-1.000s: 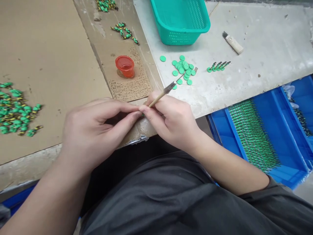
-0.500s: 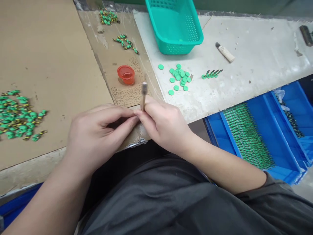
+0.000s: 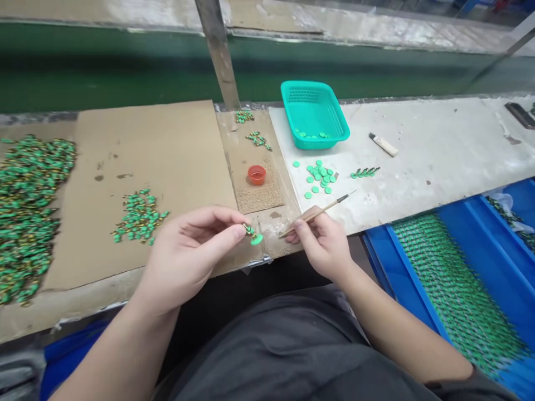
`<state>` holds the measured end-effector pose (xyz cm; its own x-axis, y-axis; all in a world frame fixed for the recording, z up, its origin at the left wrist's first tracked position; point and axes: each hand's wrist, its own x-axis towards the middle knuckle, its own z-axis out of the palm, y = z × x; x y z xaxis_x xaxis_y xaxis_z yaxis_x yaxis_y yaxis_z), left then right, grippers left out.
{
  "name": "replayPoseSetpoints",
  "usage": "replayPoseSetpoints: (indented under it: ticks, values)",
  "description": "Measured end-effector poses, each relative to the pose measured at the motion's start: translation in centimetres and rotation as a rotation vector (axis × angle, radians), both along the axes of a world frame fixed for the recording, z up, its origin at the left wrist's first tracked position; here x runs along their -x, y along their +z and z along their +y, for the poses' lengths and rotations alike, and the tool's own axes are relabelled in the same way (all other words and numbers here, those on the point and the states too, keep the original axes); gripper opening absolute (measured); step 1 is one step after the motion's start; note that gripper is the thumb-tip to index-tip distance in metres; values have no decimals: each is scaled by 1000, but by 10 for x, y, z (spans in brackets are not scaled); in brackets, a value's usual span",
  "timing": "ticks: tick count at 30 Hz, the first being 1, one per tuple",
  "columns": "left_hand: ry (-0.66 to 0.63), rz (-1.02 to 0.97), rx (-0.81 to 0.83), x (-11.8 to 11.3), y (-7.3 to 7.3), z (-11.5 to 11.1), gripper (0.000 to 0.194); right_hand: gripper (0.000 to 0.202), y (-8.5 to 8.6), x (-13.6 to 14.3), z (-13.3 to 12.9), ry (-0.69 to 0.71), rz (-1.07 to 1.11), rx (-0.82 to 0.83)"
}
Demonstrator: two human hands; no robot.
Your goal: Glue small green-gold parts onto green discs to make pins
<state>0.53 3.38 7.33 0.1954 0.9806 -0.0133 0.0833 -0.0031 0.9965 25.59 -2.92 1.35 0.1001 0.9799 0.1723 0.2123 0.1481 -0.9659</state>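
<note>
Pinched between thumb and fingers of my left hand (image 3: 188,250) is a small green-and-dark figurine (image 3: 249,228) with a round green disc (image 3: 257,239) at its lower end. My right hand (image 3: 324,245) grips a thin paintbrush (image 3: 320,213), its dark-ferruled tip pointing up and to the right. The two hands are apart, both above the front edge of the bench. Beyond them stands a small red cup (image 3: 256,175) on speckled cardboard. Loose green discs (image 3: 321,174) lie on the white surface past my right hand, beside a short row of figurines on discs (image 3: 365,172).
A turquoise basket (image 3: 315,146) with some discs inside stands at the back. Piles of green-and-yellow figurines (image 3: 31,211) cover the left; a smaller heap (image 3: 140,217) is nearer. A white-handled tool (image 3: 383,145) lies to the right. Blue bins (image 3: 422,301) sit below the bench's right side.
My hands have moved apart from each other. The figurine with its disc now shows in my left fingers, and the brush has tilted from upright toward the right. The camera view has lifted.
</note>
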Motion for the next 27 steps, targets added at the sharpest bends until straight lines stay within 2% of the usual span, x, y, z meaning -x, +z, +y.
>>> replayPoseSetpoints:
  ticks: [3, 9, 12, 15, 18, 21, 24, 27]
  values:
    - [-36, -24, 81, 4, 7, -2, 29, 51, -1, 0, 1, 10, -17, -6]
    - [-42, -3, 197, 4, 10, 1, 37, 49, -6, 1, 1, 45, 10, 9]
    - [-29, 111, 90, 0, 10, 4, 36, 42, -3, 0, -3, 58, -1, -10]
    - [-28, 285, -55, -17, 4, 11, 35, 33, 2, -10, -13, 58, -74, -87]
    - [-135, 401, -183, -56, -1, 27, 38, 32, 5, -29, -31, 23, -131, -144]
    - [-246, 455, -294, -115, -3, 49, 39, 29, 5, -50, -51, -52, -102, -120]
    - [-257, 524, -381, -176, -4, 77, 30, 27, 3, -68, -68, -122, -81, -102]
    - [-239, 592, -417, -219, -8, 99, 25, 27, 3, -84, -79, -179, -69, -94]
